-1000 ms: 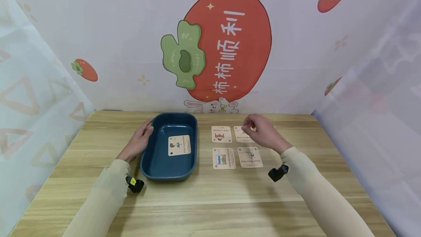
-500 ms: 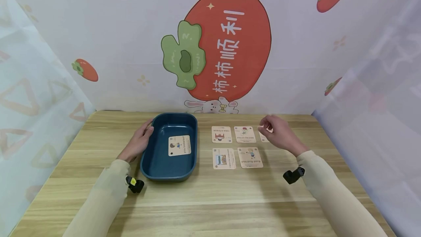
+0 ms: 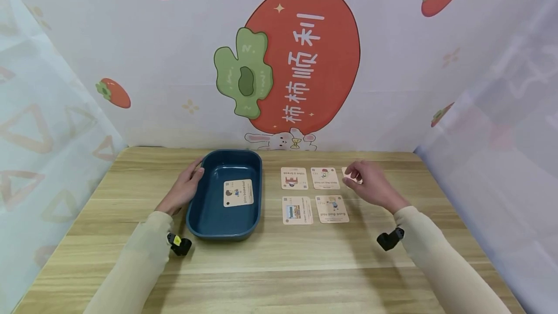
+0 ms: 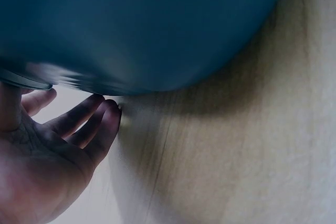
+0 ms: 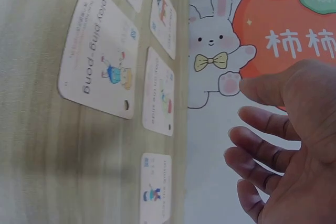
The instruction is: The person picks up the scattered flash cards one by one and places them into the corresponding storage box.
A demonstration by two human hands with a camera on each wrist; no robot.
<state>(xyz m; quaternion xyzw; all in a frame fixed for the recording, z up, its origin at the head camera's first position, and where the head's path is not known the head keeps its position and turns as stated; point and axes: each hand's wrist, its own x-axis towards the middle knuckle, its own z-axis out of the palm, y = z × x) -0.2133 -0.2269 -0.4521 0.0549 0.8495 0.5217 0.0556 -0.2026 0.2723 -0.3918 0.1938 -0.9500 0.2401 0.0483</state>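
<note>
My left hand point(image 3: 184, 189) rests at the left side of a deep blue tray point(image 3: 218, 224), its fairly straight fingers touching the outer wall and the thumb at the rim. A "play basketball" card point(image 3: 238, 193) lies inside the tray. My right hand point(image 3: 372, 183) hovers over the far-right card point(image 5: 156, 187) of the back row, holding nothing, fingers loosely bent. It partly covers that card in the head view. To its left lie the "play on the slide" card point(image 3: 325, 178) and the "take a break" card point(image 3: 294, 178). In front of these is the "play ping-pong" card point(image 3: 332, 209).
A "clean the classroom" card point(image 3: 298, 211) lies in the front row, right of the tray. Behind the wooden table point(image 3: 279, 275) hangs a white printed cloth point(image 3: 183, 62) with a large persimmon picture point(image 3: 331, 62). Similar cloth lines both sides.
My right hand has moved to the right, from over the "play on the slide" card to the far-right card, then stayed nearly still. My left hand and the tray have not moved.
</note>
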